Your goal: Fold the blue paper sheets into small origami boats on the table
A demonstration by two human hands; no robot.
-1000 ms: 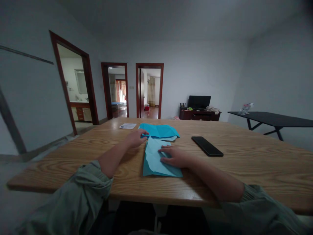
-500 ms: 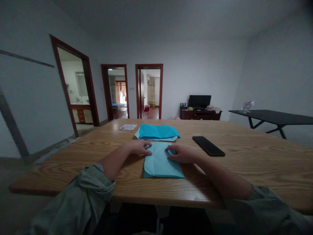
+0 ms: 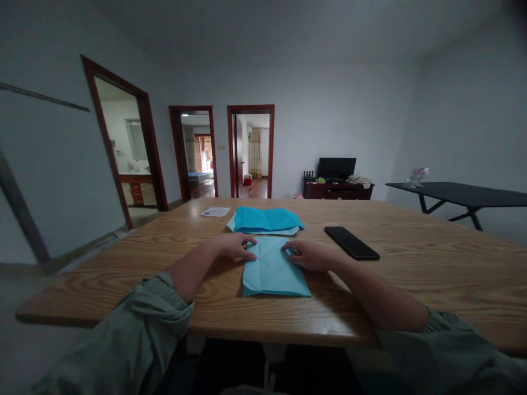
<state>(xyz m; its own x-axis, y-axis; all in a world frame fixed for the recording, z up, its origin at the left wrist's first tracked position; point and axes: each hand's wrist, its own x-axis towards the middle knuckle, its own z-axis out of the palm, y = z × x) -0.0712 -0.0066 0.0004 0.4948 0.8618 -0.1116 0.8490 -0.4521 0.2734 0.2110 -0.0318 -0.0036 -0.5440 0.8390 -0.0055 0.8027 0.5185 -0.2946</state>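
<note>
Though apart, left hand [image 3: 233,247] and right hand [image 3: 310,256] both resting at the top edge of folded light-blue paper [image 3: 274,271], second folded blue paper [image 3: 263,219] untouched just beyond.

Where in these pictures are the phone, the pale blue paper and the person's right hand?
phone [image 3: 352,243]: head view, on its dark upper side.
pale blue paper [image 3: 275,273]: head view, on the middle of the sheet below the fingers.
right hand [image 3: 313,255]: head view, on the back of the hand.

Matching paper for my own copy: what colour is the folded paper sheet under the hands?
The folded paper sheet is pale sky blue, best seen in the head view.
</note>
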